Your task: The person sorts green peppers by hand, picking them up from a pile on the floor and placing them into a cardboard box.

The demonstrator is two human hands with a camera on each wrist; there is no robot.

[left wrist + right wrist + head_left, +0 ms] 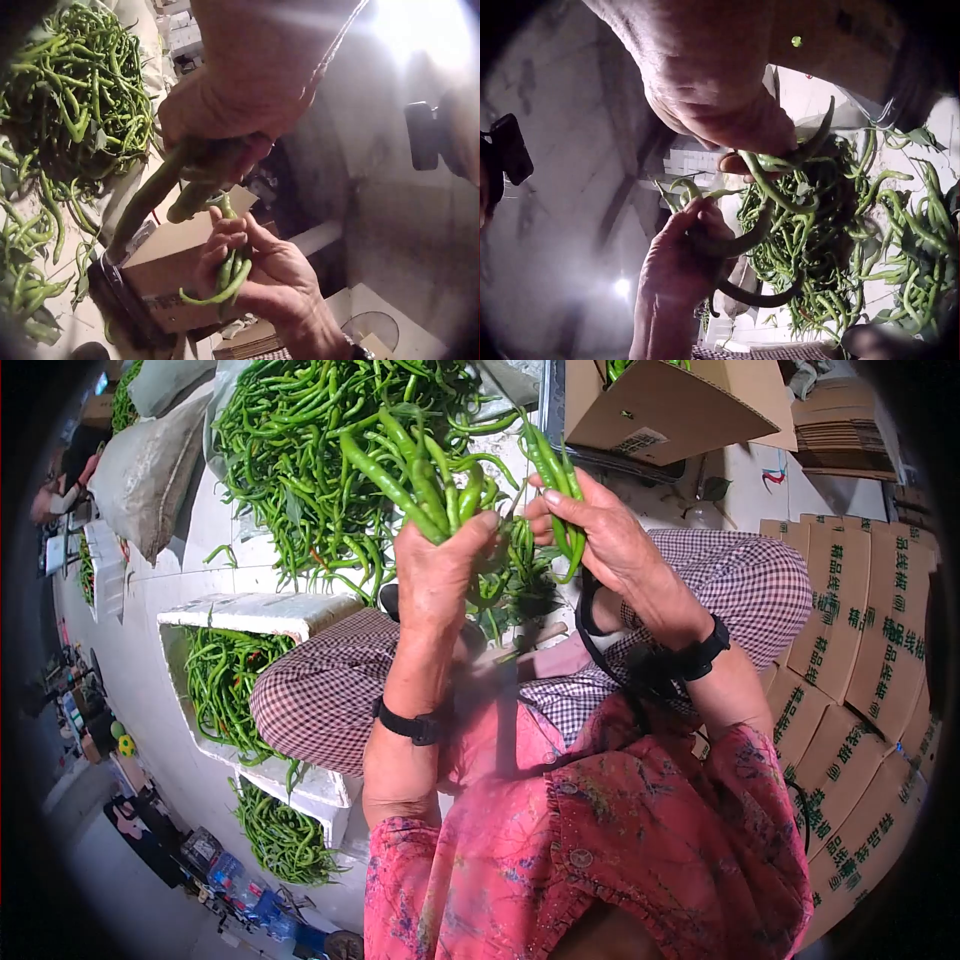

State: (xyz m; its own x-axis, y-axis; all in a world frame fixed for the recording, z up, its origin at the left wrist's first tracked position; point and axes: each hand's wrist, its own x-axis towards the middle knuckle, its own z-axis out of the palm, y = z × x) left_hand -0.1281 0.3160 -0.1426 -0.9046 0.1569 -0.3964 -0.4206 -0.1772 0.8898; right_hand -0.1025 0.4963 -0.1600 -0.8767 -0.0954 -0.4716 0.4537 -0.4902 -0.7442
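My left hand (437, 575) grips a bunch of long green chili peppers (405, 480), their tips fanning out past the thumb. Close by on the right, my right hand (610, 535) pinches a few more green peppers (550, 465) between thumb and fingers. In the left wrist view, those right-hand peppers (229, 277) hang down across the palm. The right wrist view catches the left hand (682, 259) with curved peppers sticking out on both sides of its fist. A large heap of green peppers (300, 470) lies beyond the hands, and a smaller pile (520, 565) sits below them.
White foam boxes (330, 610) filled with peppers stand at the left. An open cardboard box (690, 420) is at the upper right. Flattened printed cartons (850, 620) are stacked along the right. A full sack (150, 480) leans at the upper left.
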